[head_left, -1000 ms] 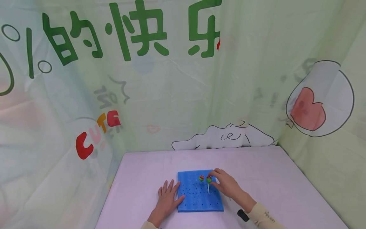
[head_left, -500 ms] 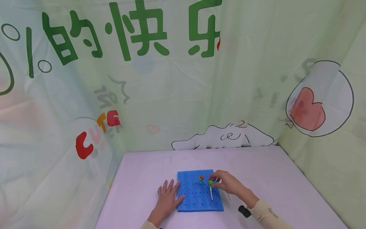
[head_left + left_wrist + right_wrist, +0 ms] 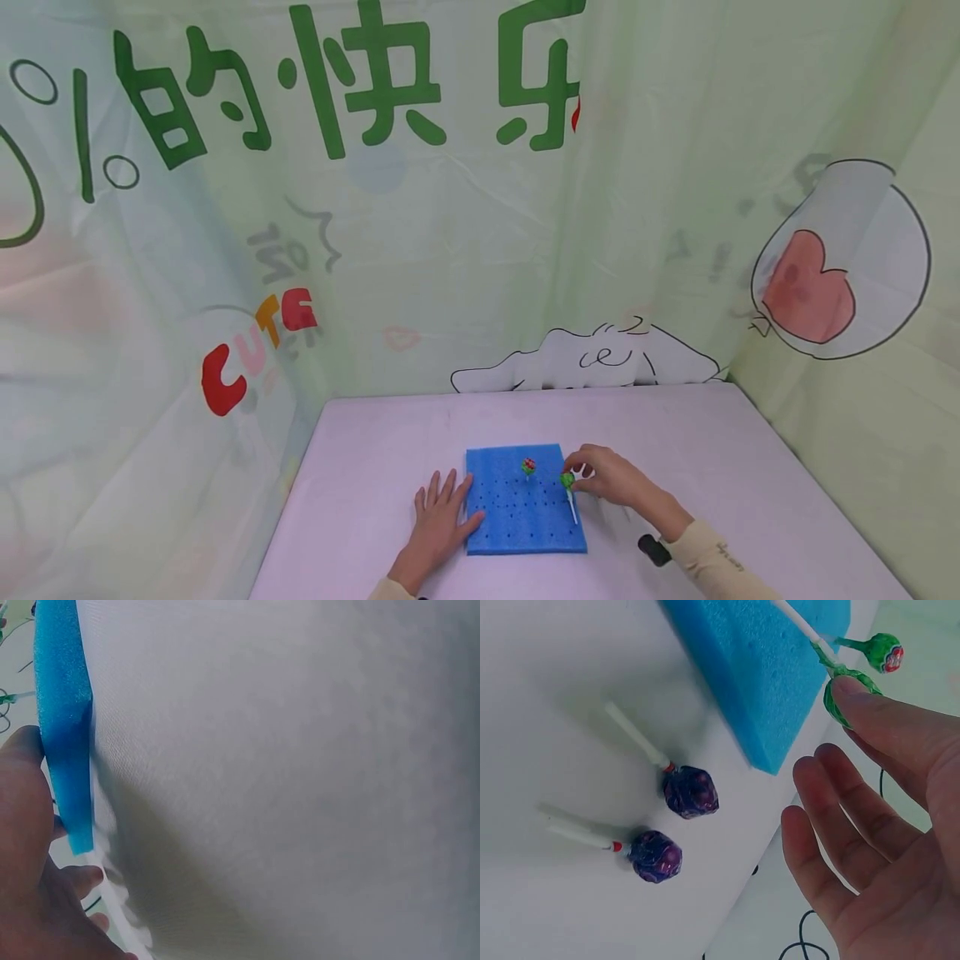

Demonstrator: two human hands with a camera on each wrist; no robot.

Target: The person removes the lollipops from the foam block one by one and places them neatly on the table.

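Note:
My left hand (image 3: pixel 437 523) lies with straight, spread fingers at the left edge of a blue foam board (image 3: pixel 517 540) with rows of small holes. Its thumb rests on the board's top. Over the board's right edge, my right hand (image 3: pixel 613 479) pinches a green-wrapped lollipop (image 3: pixel 567 481) by its head, the white stick pointing down. In the right wrist view the thumb covers part of that lollipop's head (image 3: pixel 838 705), and the other fingers are loosely bent. A second lollipop (image 3: pixel 528 466), green and red, stands upright in the board toward the back.
Two purple-wrapped lollipops (image 3: pixel 691 793) (image 3: pixel 657 856) lie on the table to the right of the board; my right hand mostly hides them in the head view. A pale tablecloth (image 3: pixel 390 442) covers the table. Printed curtains (image 3: pixel 480 250) stand behind and at both sides.
My right hand has moved rightward with the green lollipop, from above the board's middle right to its right edge. The left hand and the standing lollipop have stayed in place.

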